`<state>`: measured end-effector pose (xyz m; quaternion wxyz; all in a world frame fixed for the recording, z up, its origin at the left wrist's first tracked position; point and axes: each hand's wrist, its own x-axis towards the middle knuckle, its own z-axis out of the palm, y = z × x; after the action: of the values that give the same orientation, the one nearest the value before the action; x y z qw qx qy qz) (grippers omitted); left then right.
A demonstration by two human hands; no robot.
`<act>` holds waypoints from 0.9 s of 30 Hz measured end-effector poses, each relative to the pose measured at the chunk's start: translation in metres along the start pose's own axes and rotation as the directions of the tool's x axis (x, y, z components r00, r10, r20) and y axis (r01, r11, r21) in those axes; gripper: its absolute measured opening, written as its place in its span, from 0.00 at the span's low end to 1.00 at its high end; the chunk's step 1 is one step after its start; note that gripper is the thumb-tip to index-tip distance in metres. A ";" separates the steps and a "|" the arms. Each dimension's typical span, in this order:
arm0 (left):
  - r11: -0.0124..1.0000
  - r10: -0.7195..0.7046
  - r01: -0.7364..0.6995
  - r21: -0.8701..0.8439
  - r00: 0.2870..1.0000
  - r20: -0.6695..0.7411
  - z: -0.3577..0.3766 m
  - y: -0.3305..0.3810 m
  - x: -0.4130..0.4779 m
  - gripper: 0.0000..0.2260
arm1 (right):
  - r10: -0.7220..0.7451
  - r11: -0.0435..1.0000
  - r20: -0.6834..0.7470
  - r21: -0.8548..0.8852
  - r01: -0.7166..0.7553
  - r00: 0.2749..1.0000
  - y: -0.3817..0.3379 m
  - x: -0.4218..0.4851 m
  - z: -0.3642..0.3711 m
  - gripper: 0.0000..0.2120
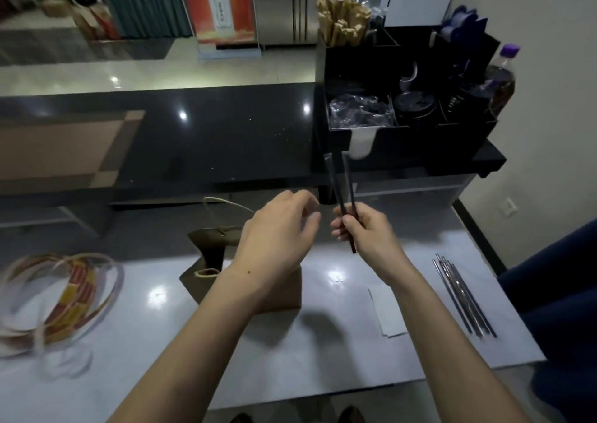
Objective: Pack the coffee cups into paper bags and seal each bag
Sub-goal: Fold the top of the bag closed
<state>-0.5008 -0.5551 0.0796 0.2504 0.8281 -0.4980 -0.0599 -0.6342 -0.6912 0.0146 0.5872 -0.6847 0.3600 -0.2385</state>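
The right hand pinches two thin dark wrapped straws; the left hand, loosely curled and empty, hovers over the standing brown twine-handled paper bag; the straws probably drop in next, before sealing; no cups show.

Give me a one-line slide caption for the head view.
Right hand grips two dark slim straws beside the left hand, above a brown paper bag with twine handles on the white table.

Paper bag standing mid-table, sticker roll left, wrapped straws right, organizer behind right.
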 end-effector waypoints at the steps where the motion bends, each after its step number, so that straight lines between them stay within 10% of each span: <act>1: 1.000 0.010 -0.010 -0.007 1.000 -0.010 -0.008 -0.005 -0.001 0.10 | -0.018 1.000 0.004 0.007 0.018 1.000 -0.007 -0.001 0.008 0.11; 27: 0.994 -0.079 0.068 0.083 0.988 0.129 -0.041 -0.179 -0.039 0.14 | -0.085 0.993 0.080 0.086 0.078 0.993 -0.059 -0.031 0.144 0.10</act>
<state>-0.3636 -0.4393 0.0237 0.1817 0.8493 -0.4846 -0.1041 -0.5326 -0.5733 0.0471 0.6194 -0.6832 0.2967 -0.2482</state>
